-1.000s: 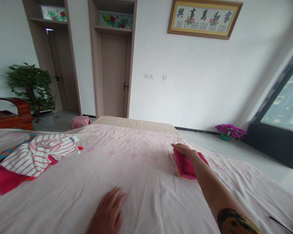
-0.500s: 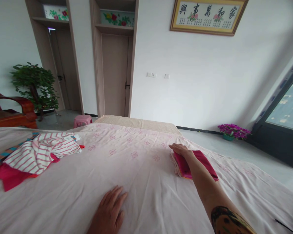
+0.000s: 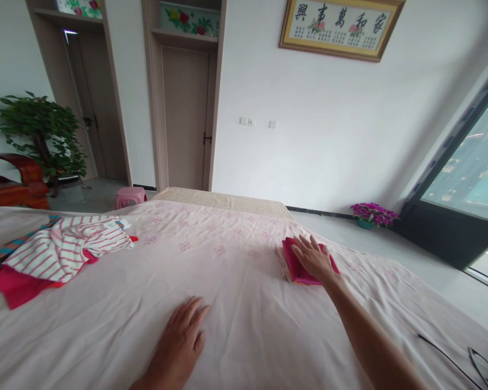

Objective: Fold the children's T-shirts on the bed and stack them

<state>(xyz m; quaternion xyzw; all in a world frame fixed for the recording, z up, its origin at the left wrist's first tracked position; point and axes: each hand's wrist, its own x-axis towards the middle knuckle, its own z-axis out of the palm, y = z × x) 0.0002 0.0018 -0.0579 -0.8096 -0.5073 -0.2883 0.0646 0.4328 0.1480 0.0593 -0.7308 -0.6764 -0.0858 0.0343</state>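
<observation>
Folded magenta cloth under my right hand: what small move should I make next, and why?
I'd probably reach your left hand to the striped garment: it lies rumpled, that hand just rests on the sheet, and the magenta cloth under your right hand is folded.

We log magenta fabric [image 3: 293,265] as smooth cloth with a faint sheen. Bedspread [image 3: 236,319]: matt cloth, softly creased. Striped garment [image 3: 51,254]: matt, thin-looking cloth, wrinkled. Armchair [image 3: 31,176]: wood, glossy, varnished look. Stool [image 3: 130,195]: smooth plastic, low sheen. Door [image 3: 185,108]: smooth, matt; we cannot tell wood from laminate. Wall [image 3: 329,135]: smooth, matt. Floor [image 3: 370,242]: smooth, faintly reflective.
</observation>
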